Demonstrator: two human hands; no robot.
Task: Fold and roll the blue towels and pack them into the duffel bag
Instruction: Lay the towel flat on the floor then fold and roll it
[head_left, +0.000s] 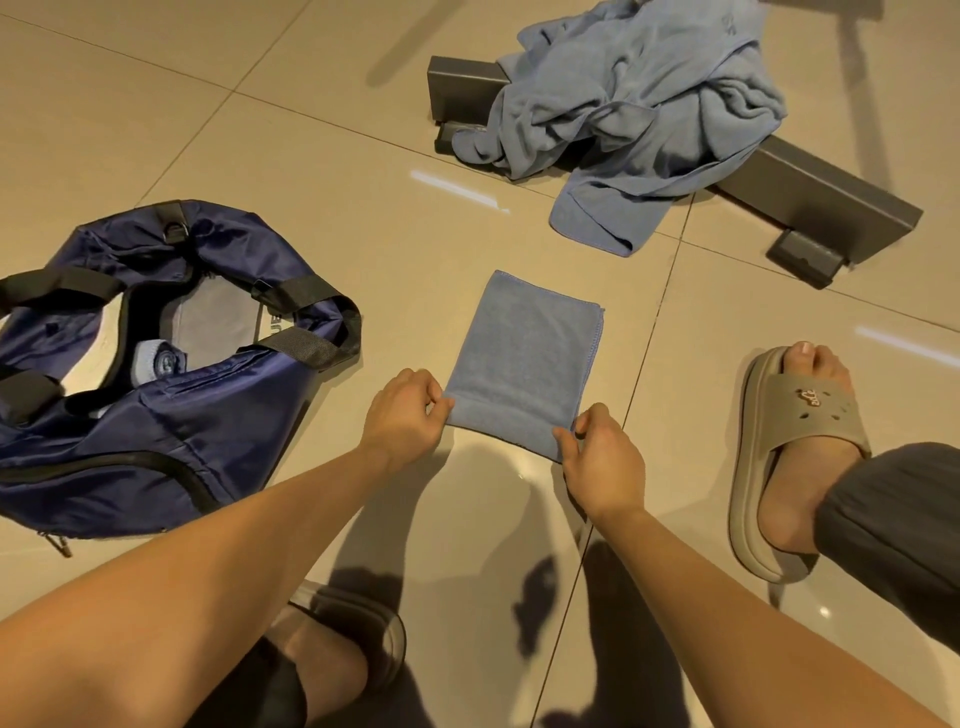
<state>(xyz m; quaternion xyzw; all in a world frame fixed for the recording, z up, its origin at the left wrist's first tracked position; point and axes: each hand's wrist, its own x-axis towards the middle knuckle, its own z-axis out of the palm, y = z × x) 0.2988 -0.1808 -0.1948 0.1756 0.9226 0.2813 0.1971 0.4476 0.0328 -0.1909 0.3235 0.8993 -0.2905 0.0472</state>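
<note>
A folded blue towel (524, 358) lies flat on the tiled floor as a narrow rectangle. My left hand (402, 410) pinches its near left corner and my right hand (597, 460) pinches its near right corner. To the left sits the navy duffel bag (156, 431), unzipped and open, with a rolled blue towel (158, 361) inside. A heap of unfolded blue towels (634, 109) lies at the back right.
The towel heap drapes over a grey metal furniture base (831, 192) with feet on the floor. My right foot in a beige slipper (795, 457) stands right of the towel; my left foot in a dark slipper (358, 644) is near the bottom.
</note>
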